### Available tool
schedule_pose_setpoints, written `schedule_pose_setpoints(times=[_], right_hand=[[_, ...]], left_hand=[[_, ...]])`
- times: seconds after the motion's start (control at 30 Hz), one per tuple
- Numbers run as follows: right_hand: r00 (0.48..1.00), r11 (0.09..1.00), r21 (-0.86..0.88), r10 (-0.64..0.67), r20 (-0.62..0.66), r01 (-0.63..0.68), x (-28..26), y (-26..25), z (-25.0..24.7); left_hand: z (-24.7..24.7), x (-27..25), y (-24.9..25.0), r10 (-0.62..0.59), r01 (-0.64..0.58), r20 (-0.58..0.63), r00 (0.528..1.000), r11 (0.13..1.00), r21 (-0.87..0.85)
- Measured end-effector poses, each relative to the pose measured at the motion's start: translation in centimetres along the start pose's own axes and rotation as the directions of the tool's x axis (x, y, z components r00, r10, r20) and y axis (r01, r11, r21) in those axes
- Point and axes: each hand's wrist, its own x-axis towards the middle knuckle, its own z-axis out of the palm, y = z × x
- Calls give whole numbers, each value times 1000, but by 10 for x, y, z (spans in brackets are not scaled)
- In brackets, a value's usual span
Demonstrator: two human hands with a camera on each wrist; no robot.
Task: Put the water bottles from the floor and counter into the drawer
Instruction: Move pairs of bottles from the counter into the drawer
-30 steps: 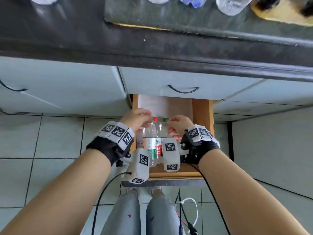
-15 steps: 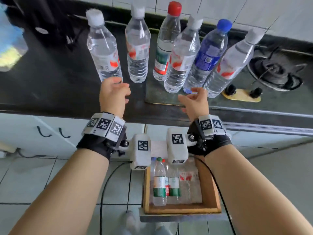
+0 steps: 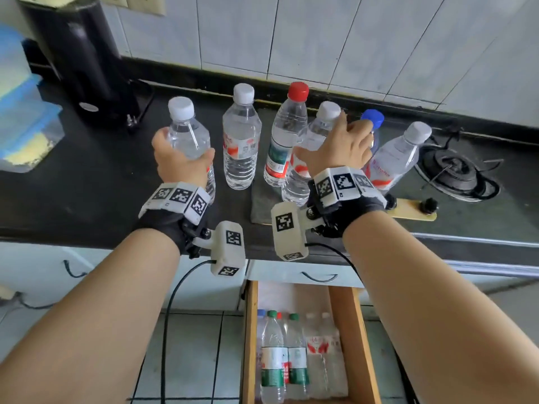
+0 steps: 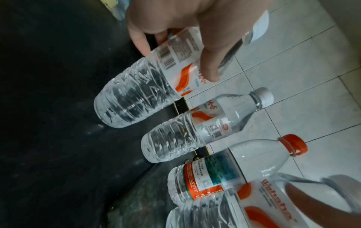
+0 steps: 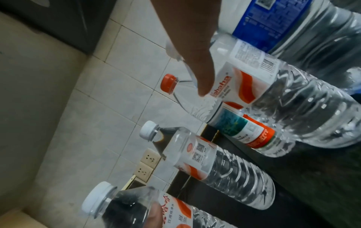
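Here, left hand point(image 3: 182, 166) grips a counter bottle point(image 3: 189, 141); right hand point(image 3: 339, 150) seemingly wraps another bottle point(image 3: 306, 158). Next: lift both into the drawer point(image 3: 348, 330).

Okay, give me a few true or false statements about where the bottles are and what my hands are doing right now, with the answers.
1. The left hand grips a white-capped bottle. True.
2. Every bottle on the counter has a white cap. False: one is a red-capped bottle and one a blue-capped bottle.
3. The drawer is open and already holds bottles. True.
4. The right hand rests flat on the counter. False: it closes around a second white-capped bottle.
5. The bottles in the drawer lie on their sides. False: they stand upright, caps up.
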Motion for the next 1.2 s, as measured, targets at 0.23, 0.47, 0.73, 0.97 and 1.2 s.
schedule_pose_setpoints(times=[0.23,0.47,0.73,0.97,1.2], right_hand=[[973,965,204,-126,-195,166,-29,8,25],[969,793,572,-245,-17,210,-61,41,5],[918,757,632,-352,181,166,-99,127,-21],[897,870,483,-132,422,-99,-148,266,39],[728,929,143,165,666,-341,-181,364,115]], left_hand=[[-10,-31,-6,51,-58,41,998,984,168],[-25,-89,-16,110,-118,149,983,992,44],[-11,-175,-58,79,-147,505,859,985,95],[28,-237,-173,-204,-100,652,730,912,397],[81,-270,-272,-491,-60,619,613,752,656]])
